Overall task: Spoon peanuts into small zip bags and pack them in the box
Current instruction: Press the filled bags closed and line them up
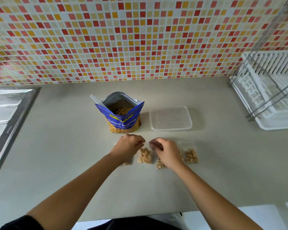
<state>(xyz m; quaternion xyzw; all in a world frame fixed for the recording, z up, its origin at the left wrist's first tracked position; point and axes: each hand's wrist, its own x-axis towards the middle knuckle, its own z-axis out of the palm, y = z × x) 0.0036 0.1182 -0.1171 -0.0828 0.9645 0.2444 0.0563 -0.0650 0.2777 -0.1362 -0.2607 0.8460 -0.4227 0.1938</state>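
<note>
Clear plastic, a small zip bag (pixel 145 156) with peanuts in its lower half, lies on the grey counter (pixel 56 146) between my two hands, its top edge pointing away from me. My left hand (pixel 128 146) pinches the left end of that top edge with curled fingers, and my right hand (pixel 166 151) pinches the right end the same way, so both hands are closed narrowly on the bag's strip. My fingertips are near each other but apart.

Three more filled zip bags lie in the same row. One (pixel 191 156) is just to the right of my right hand. Another (pixel 160 165) is partly hidden under my right hand. A third (pixel 128 162) peeks out beneath my left wrist.

Beyond my hands stands the blue Salted Peanuts pouch (pixel 122 118), upright and open, with a white spoon handle (pixel 96 101) sticking out at its left corner. The clear plastic box (pixel 170 118) sits just right of the pouch, open on top. I cannot make out anything inside it.
</note>
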